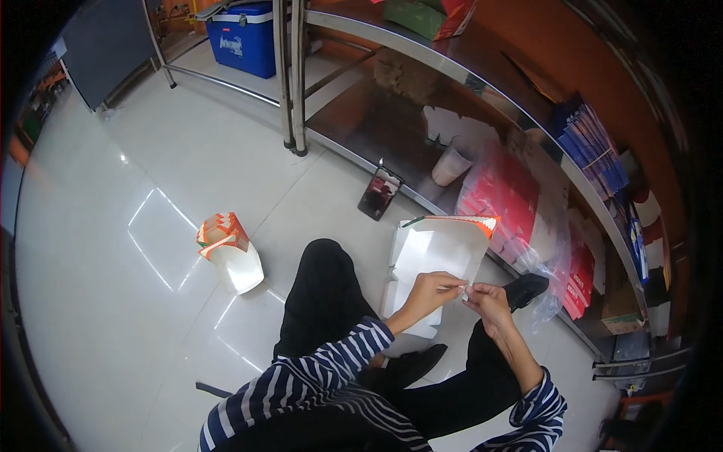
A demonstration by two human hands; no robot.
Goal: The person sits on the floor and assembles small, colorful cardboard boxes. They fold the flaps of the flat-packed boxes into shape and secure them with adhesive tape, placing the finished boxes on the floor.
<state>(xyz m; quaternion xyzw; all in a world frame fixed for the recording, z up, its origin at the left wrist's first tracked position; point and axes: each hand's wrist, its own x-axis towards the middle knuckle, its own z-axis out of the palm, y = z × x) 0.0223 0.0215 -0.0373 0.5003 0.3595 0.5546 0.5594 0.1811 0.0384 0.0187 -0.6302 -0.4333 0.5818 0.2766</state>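
I sit on a white tiled floor with my legs in black trousers bent in front of me. Both hands hold a flat, unfolded white cardboard box blank point(437, 256) with an orange patterned edge. My left hand point(429, 292) pinches its lower edge. My right hand point(488, 300) grips the same edge just beside it, fingertips nearly touching. The blank stands upright between my knees. More white sheets lie under it on the floor.
A folded orange-and-white box point(226, 248) lies on the floor to my left. A phone point(379, 193) leans against the steel shelf unit point(467, 60), which holds red packs point(501, 196), a plastic cup point(450, 166) and blue booklets. A blue cooler point(242, 38) stands at the back.
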